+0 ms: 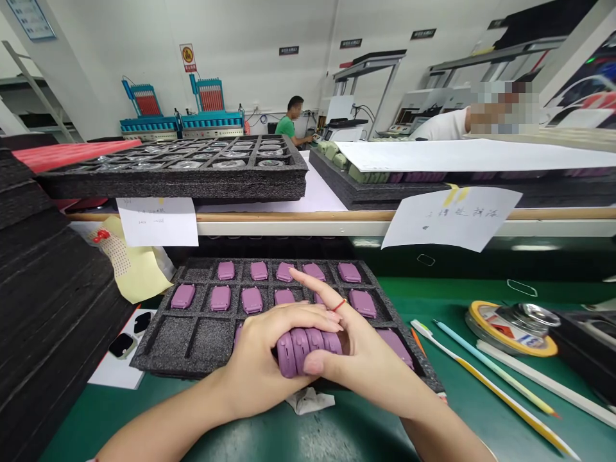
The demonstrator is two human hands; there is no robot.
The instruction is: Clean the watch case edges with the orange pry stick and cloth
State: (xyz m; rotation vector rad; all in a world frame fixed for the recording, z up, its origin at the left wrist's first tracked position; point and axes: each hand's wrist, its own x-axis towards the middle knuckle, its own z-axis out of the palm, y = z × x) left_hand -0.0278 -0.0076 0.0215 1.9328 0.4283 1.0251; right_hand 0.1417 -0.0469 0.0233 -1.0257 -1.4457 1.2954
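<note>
Between my two hands, above the near part of a black foam tray point(168, 346), is a row of several purple watch cases point(301, 353) pressed side by side. My left hand point(257, 343) curls around the row from the left, its fingers lying over the top. My right hand point(363, 340) closes on it from the right, thumb across the front and index finger pointing out over the tray. More purple watch cases point(220, 298) lie singly in the tray's pockets. My hands hide some pockets in the middle.
Foam sheets point(29, 321) are stacked at the left, beside a white card point(122, 353). A toothbrush point(495, 385), a thin blue brush point(495, 366) and a yellow-rimmed reel point(510, 330) lie right. A crumpled tissue point(310, 401) sits in front. Foam trays point(192, 183) occupy the shelf; two people work beyond.
</note>
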